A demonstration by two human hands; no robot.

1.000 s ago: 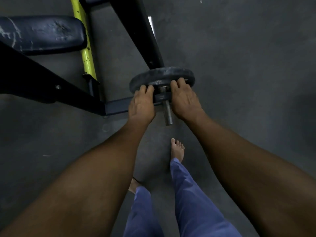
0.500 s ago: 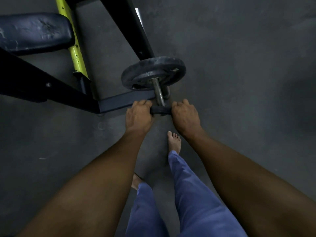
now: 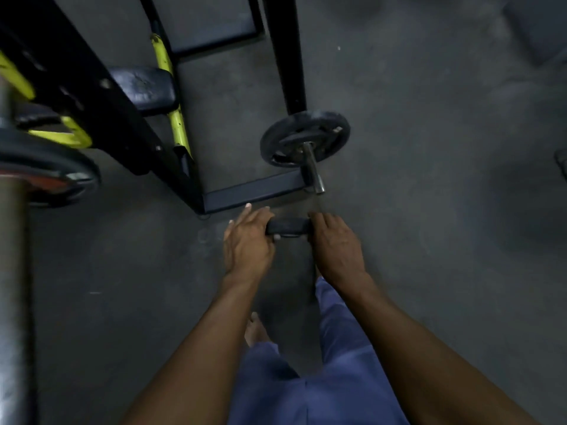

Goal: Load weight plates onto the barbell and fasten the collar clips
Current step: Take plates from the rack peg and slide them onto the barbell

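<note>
Grey concrete floor fills the view, seen from a person's head looking down past both forearms and blue trousers. Both hands hold one small black plate edge-on between them: the left hand cups its left end with fingers loosely spread, and the right hand presses against its right end. A second ago this small plate sat on the peg, against the large plate; half a second ago it was near the peg's tip. Now it is clear of the peg, just below the tip and not touching it. The large plate remains on the peg, which juts from the foot of a black rack with yellow struts. Left of the peg, at the picture's edge and blurred, the barbell runs down the frame with one plate already on its sleeve. Lifting the small plate off storage likely means it goes next onto that barbell, well to the left of the peg. No collar clip can be seen, so fastening appears not yet done.
</note>
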